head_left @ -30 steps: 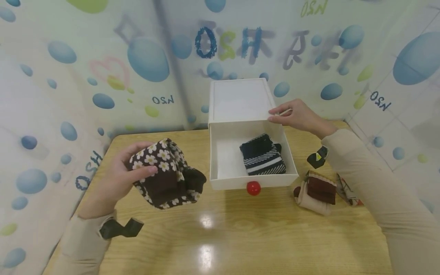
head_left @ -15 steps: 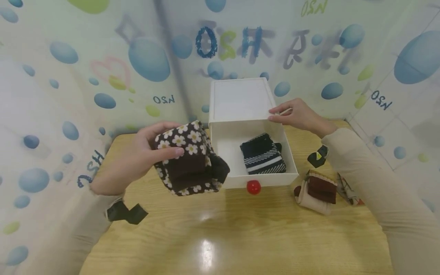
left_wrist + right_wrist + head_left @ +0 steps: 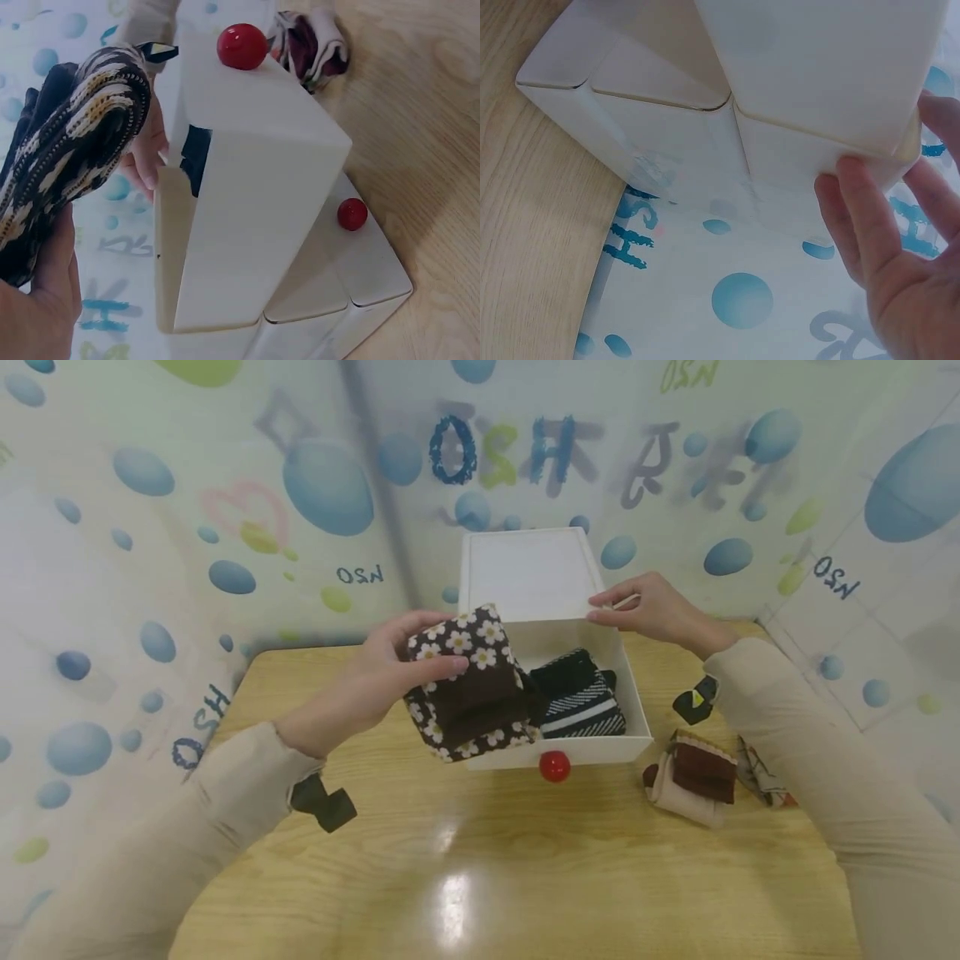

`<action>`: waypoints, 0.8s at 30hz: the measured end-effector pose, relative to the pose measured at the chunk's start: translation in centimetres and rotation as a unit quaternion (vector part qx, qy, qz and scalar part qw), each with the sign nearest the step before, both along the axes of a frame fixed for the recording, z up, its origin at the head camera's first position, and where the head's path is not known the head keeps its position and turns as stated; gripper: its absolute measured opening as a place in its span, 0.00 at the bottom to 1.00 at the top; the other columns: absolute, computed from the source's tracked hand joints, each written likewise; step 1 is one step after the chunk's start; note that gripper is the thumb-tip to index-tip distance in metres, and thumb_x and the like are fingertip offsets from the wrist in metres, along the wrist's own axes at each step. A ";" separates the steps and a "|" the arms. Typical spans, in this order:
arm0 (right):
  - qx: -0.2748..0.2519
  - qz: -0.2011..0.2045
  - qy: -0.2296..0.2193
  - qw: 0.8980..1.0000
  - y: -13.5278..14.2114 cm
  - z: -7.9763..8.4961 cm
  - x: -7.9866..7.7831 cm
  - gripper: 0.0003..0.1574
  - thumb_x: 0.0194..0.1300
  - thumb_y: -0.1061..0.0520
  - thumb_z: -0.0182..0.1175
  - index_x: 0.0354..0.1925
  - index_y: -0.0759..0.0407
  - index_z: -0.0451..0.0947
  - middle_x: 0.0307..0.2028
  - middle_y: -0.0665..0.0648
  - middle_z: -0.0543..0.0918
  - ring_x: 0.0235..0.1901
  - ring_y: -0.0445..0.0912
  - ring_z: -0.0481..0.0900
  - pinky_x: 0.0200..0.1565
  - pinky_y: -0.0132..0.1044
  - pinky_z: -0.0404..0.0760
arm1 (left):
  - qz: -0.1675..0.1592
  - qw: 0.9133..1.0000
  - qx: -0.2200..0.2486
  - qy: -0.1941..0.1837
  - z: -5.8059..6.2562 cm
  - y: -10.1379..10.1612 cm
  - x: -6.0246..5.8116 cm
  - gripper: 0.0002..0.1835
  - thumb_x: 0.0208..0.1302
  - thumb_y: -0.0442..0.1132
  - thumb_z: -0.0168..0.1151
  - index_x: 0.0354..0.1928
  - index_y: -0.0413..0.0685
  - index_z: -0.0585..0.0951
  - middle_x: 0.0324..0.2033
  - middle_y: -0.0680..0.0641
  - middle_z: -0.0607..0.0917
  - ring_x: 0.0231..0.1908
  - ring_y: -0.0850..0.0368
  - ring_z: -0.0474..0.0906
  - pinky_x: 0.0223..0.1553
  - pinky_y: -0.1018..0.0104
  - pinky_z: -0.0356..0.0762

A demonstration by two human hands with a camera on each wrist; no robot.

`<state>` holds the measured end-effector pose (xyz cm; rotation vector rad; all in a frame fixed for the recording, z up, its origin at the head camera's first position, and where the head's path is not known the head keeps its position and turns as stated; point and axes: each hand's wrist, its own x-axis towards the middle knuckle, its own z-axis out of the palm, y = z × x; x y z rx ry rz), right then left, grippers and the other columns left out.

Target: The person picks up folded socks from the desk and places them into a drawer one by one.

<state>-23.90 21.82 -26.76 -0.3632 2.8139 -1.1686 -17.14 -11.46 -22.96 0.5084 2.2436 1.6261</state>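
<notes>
My left hand (image 3: 363, 681) grips a folded pair of dark brown socks (image 3: 476, 702) with white daisies, thumb across the front. It holds them in the air over the left edge of the pulled-out drawer (image 3: 600, 751), overlapping that edge in the head view. Inside the drawer lies a folded black-and-white striped pair of socks (image 3: 581, 714). My right hand (image 3: 660, 614) holds the upper right front corner of the white drawer cabinet (image 3: 532, 572). In the right wrist view its fingers (image 3: 866, 214) lie against the cabinet's side.
A red knob (image 3: 555, 767) sticks out from the drawer's front. Closed drawers lie below, one with another red knob (image 3: 352, 214). Right of the cabinet on the wooden table (image 3: 525, 860) are beige-and-maroon socks (image 3: 701, 772) and a patterned sock bundle (image 3: 761, 777), partly behind my right sleeve.
My left hand has carried the daisy socks rightward and slightly up, from beside the drawer to over its left edge. My right hand has stayed at the cabinet's corner.
</notes>
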 end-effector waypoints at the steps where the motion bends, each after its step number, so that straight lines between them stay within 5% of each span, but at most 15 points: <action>1: 0.000 0.000 0.000 1.000 0.0 0.0 0.0 0.29 0.55 0.45 0.61 0.49 0.61 0.76 0.50 0.62 0.75 0.44 0.54 0.76 0.41 0.44 0.76 | 0.000 1.000 0.001 -0.001 -0.1 0.2 -0.2 0.31 0.52 0.43 0.64 0.59 0.53 0.66 0.54 0.51 0.67 0.49 0.55 0.69 0.49 0.58 0.70; 13: 0.000 0.004 0.014 1.000 0.0 0.0 0.0 0.27 0.55 0.46 0.61 0.48 0.62 0.76 0.48 0.63 0.76 0.43 0.55 0.77 0.38 0.41 0.76 | 0.009 1.000 -0.009 -0.009 -0.8 1.6 -1.7 0.30 0.53 0.41 0.64 0.59 0.52 0.66 0.55 0.49 0.67 0.50 0.54 0.67 0.49 0.59 0.70; 18: 0.000 0.002 0.011 1.000 0.0 0.0 0.0 0.28 0.54 0.45 0.61 0.48 0.61 0.76 0.48 0.63 0.76 0.43 0.54 0.77 0.37 0.40 0.76 | 0.015 1.000 -0.015 0.014 -0.5 2.2 -2.4 0.31 0.52 0.40 0.65 0.59 0.51 0.67 0.56 0.49 0.66 0.51 0.53 0.66 0.50 0.59 0.69; 24: -0.002 0.004 0.013 1.000 0.0 -0.1 0.0 0.28 0.54 0.45 0.61 0.48 0.61 0.76 0.48 0.63 0.76 0.42 0.54 0.77 0.37 0.40 0.76 | 0.007 0.999 -0.036 0.023 -0.7 3.3 -3.1 0.29 0.51 0.38 0.66 0.57 0.49 0.69 0.51 0.47 0.70 0.43 0.53 0.71 0.43 0.61 0.74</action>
